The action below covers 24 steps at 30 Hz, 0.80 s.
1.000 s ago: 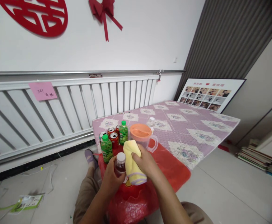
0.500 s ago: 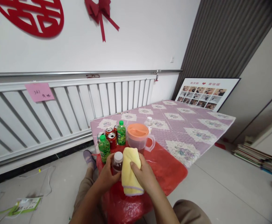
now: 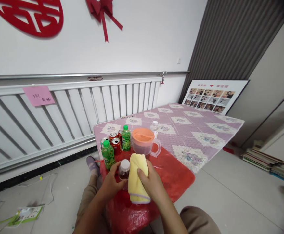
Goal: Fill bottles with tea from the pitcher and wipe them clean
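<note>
"361" is handwritten on the pink note (image 3: 38,100) on the radiator (image 3: 75,107).

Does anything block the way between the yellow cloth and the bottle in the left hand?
Nothing visible does. The right hand holds the yellow cloth close beside the white-capped bottle in the left hand. The orange-lidded pitcher stands beyond them, not between.

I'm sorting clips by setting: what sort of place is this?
Probably a room in a home, perhaps one decorated for a celebration: there is a white radiator, a red bow above it, and a photo board standing at the far right.
</note>
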Tool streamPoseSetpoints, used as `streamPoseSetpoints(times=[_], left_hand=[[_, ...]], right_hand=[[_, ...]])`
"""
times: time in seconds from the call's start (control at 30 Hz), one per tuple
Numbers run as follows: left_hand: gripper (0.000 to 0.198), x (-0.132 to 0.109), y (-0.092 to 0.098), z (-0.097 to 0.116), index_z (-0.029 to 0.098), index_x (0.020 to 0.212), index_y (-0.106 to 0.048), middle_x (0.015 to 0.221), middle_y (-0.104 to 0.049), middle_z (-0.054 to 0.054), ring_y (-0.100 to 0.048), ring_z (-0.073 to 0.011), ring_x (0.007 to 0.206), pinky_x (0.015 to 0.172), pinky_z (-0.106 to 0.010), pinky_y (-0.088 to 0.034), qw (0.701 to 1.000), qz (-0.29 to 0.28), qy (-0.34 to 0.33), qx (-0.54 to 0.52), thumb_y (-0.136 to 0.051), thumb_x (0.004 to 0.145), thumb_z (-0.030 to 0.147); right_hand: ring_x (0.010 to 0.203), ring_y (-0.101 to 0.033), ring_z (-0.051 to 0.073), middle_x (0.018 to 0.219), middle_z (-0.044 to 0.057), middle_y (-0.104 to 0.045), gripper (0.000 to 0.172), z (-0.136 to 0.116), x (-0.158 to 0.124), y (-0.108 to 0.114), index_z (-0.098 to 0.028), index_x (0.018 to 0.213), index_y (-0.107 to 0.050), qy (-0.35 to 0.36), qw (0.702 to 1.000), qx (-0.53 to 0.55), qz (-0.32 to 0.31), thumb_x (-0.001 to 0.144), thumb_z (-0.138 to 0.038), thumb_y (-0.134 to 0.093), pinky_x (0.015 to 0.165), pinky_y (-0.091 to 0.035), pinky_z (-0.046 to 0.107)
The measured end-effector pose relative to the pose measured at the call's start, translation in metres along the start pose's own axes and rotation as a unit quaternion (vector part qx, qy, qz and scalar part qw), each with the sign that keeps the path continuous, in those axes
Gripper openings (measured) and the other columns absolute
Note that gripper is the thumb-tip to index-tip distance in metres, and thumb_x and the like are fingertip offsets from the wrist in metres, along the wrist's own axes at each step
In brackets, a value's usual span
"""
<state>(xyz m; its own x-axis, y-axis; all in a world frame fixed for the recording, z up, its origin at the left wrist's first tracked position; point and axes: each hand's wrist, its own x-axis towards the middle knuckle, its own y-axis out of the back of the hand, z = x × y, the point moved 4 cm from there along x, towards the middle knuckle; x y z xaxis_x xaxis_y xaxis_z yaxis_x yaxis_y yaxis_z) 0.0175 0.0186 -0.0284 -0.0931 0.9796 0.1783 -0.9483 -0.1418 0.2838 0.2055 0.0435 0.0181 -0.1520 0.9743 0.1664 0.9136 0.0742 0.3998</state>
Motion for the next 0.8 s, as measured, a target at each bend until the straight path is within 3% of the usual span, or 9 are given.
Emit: streamPoseSetpoints(times=[0.2,0.33,0.47,0.57,0.67,0.8], left_hand=[[0.059,-0.008,-0.013,-0.007,0.019,0.122,-0.046,0.124,-0.06,-0.01,-0.061,-0.0227,0.112,0.098,-0.037,-0.048,0.992,0.122,0.011,0.006,-0.071,0.068,0.022],[0.063,-0.012,-0.018,-0.004,0.019,0.122,-0.044,0.123,-0.06,-0.012,-0.062,-0.0238,0.11,0.095,-0.037,-0.05,0.985,0.166,0.032,0.023,-0.073,0.067,0.024],[0.071,-0.012,-0.019,-0.001,0.017,0.131,-0.038,0.134,-0.054,-0.016,-0.057,-0.0261,0.119,0.102,-0.04,-0.046,0.991,0.131,0.025,0.004,-0.071,0.069,0.027],[0.077,-0.012,-0.013,0.002,0.017,0.14,-0.031,0.143,-0.048,-0.015,-0.05,-0.0259,0.129,0.107,-0.04,-0.042,0.999,0.045,0.015,-0.013,-0.068,0.072,0.027],[0.075,-0.012,-0.006,0.006,0.018,0.14,-0.034,0.141,-0.051,-0.014,-0.051,-0.0266,0.128,0.105,-0.04,-0.045,0.999,-0.026,0.032,-0.02,-0.067,0.073,0.024],[0.07,-0.011,-0.002,0.01,0.02,0.134,-0.042,0.138,-0.055,-0.012,-0.053,-0.0263,0.125,0.106,-0.04,-0.044,1.0,0.001,0.022,-0.005,-0.07,0.07,0.023]], right_hand=[[0.126,-0.05,0.025,0.135,0.012,-0.056,0.052,0.0,-0.009,-0.005,-0.016,0.134,-0.046,0.007,1.0,-0.021,-0.008,0.084,-0.028,-0.05,0.105,-0.04,0.041],[0.131,-0.046,0.024,0.141,0.012,-0.05,0.056,0.0,-0.014,-0.009,-0.016,0.138,-0.041,0.019,0.999,-0.033,-0.004,0.083,-0.025,-0.051,0.11,-0.034,0.041],[0.128,-0.048,0.024,0.138,0.013,-0.053,0.053,0.001,-0.012,-0.008,-0.015,0.136,-0.044,0.021,0.999,-0.031,-0.004,0.084,-0.025,-0.05,0.108,-0.036,0.041],[0.125,-0.051,0.025,0.134,0.013,-0.056,0.051,0.002,-0.009,-0.007,-0.015,0.133,-0.047,0.023,1.0,-0.02,0.004,0.083,-0.026,-0.051,0.105,-0.04,0.04],[0.121,-0.054,0.026,0.13,0.012,-0.06,0.049,0.005,-0.007,-0.006,-0.017,0.131,-0.05,0.017,1.0,-0.014,0.01,0.083,-0.027,-0.052,0.102,-0.042,0.04],[0.122,-0.053,0.026,0.129,0.012,-0.059,0.047,0.004,-0.006,-0.006,-0.016,0.13,-0.049,0.015,1.0,-0.021,0.002,0.084,-0.026,-0.05,0.103,-0.041,0.041]])
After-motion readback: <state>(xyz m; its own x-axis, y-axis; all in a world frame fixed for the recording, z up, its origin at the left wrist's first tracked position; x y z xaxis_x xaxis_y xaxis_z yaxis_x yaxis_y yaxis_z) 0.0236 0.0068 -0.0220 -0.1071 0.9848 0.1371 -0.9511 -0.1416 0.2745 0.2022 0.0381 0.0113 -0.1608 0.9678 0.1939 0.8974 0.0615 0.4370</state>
